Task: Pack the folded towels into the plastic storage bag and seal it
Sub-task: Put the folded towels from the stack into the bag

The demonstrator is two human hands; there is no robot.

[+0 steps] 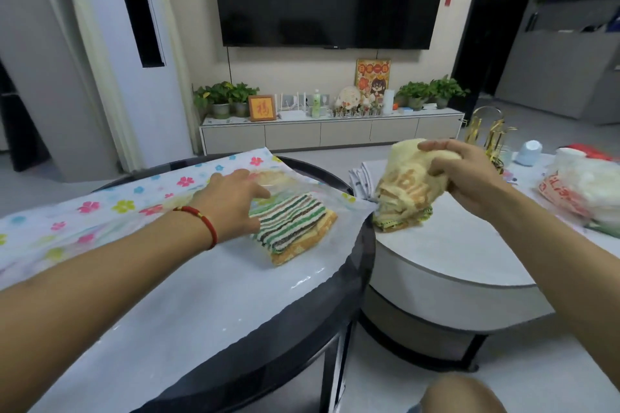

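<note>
Head view of a person packing towels at two tables, with places given relative to the round dark table. Plastic storage bag, clear with a flower print, lies flat across this table's top, its open mouth toward the table's right edge. Striped towel, folded, sits inside the bag near the mouth, stacked on an orange-yellow towel whose edges show beneath it; a further pale towel appears behind them under the plastic, its outline blurred. Left hand, with a red cord bracelet at the wrist, reaches over the table's centre, fingers spread and lying on the bag's upper sheet just left of the striped towel; whether it pinches the plastic cannot be told. Right hand is held just beyond the table's right edge, above the lower white table, fingers closed in a pinch on the top of a yellow towel, which hangs crumpled from the grip. Lower end of this towel touches a small stack of folded towels on the white table, just right of the bag's mouth. White plastic bag with red print rests at the far right of the white table, well apart from the dark table
</note>
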